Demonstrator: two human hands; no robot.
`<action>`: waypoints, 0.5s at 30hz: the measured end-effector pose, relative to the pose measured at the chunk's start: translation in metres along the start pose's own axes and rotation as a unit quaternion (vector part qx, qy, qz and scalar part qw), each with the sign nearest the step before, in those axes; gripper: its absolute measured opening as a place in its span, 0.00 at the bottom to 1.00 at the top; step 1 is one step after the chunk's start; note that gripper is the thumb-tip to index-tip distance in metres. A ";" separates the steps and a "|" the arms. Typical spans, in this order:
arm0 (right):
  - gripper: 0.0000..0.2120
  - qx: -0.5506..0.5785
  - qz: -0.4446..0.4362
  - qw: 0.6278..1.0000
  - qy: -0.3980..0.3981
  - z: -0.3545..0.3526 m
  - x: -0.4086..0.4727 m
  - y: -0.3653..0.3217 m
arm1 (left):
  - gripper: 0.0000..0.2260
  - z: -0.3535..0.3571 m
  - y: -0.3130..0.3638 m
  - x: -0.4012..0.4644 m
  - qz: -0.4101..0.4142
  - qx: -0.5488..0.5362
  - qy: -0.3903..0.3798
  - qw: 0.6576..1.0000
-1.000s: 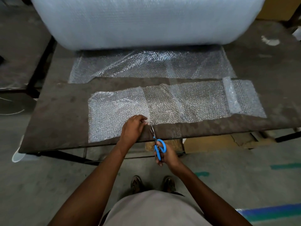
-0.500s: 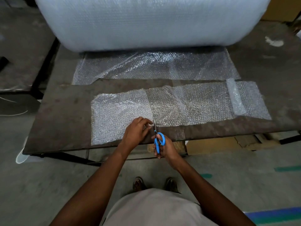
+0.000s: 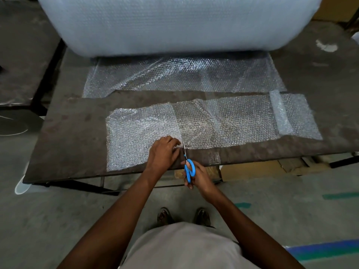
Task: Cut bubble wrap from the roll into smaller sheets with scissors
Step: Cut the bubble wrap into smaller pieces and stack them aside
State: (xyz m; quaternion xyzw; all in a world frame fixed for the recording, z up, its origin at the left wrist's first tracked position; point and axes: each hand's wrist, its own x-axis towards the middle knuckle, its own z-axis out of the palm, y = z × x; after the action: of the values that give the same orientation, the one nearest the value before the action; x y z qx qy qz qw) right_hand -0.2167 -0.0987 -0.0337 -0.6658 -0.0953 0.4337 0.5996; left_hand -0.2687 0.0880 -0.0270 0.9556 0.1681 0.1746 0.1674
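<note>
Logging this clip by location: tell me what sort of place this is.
Probably a packing or warehouse workshop: a huge bubble wrap roll lies on a worn dark work table, cardboard boxes sit beneath it, and coloured tape lines mark the bare concrete floor.

The roll [image 3: 174, 22] of bubble wrap runs out of view at the top edge, so its full height and upper ends cannot be seen, and the tabletop [image 3: 320, 74] is cut off at the right edge. The right hand [image 3: 198, 176] covers the lower part of the scissors [image 3: 189, 168] handles, and its fingertips are hidden beneath them. The left hand [image 3: 163, 152] hides the strip [image 3: 139, 136] under its palm, and the blades are too thin to tell how far they gape.
</note>
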 end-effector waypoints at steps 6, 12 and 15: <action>0.24 0.048 0.024 0.998 -0.023 0.001 -0.004 -0.002 | 0.09 0.004 -0.004 0.000 -0.003 0.034 -0.004 0.999; 0.21 -0.001 0.005 1.000 0.005 0.004 0.002 0.003 | 0.17 0.001 -0.003 0.000 0.022 0.064 -0.030 0.997; 0.15 -0.010 0.009 1.000 0.014 0.001 0.003 0.000 | 0.20 0.003 0.001 0.003 0.029 0.069 -0.039 0.996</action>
State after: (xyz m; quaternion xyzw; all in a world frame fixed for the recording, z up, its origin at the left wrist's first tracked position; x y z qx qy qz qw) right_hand -0.2157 -0.0957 -0.0354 -0.6782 -0.0854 0.4287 0.5907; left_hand -0.2646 0.0877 -0.0280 0.9754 0.1453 0.1303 0.1023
